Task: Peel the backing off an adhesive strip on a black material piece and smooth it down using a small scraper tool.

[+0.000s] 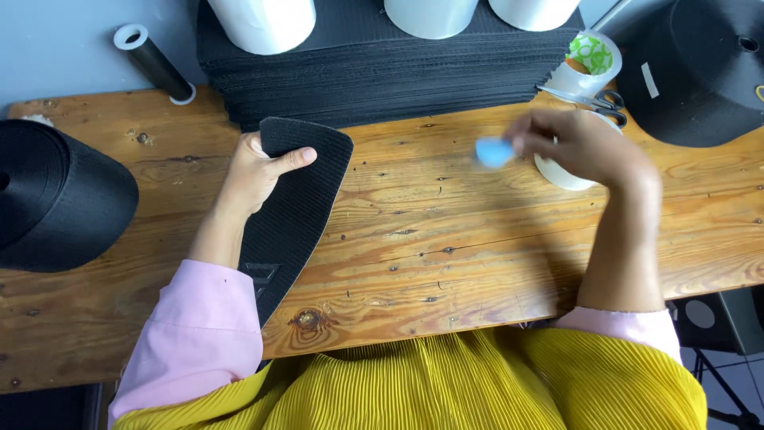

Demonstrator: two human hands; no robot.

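Nearest us, our yellow pleated garment (446, 382) and pink sleeves (199, 334) fill the bottom edge against the wooden surface (446, 239). Far out to the left of our left hand sits a big roll of black webbing (56, 199), and beyond it a thin black tube (155, 64) lies against the wall. Our left hand (259, 171) grips a curved black ribbed fabric piece (298, 207), thumb across its top, the piece running back along our forearm. Just past that hand rises a stack of black fabric pieces (382, 72) carrying white rolls (263, 20). Our right hand (581, 147), blurred, pinches a small light-blue object (493, 151) in closed fingers. Behind it lie scissors (593, 99), tape rolls (589, 60) and another black roll (700, 68).
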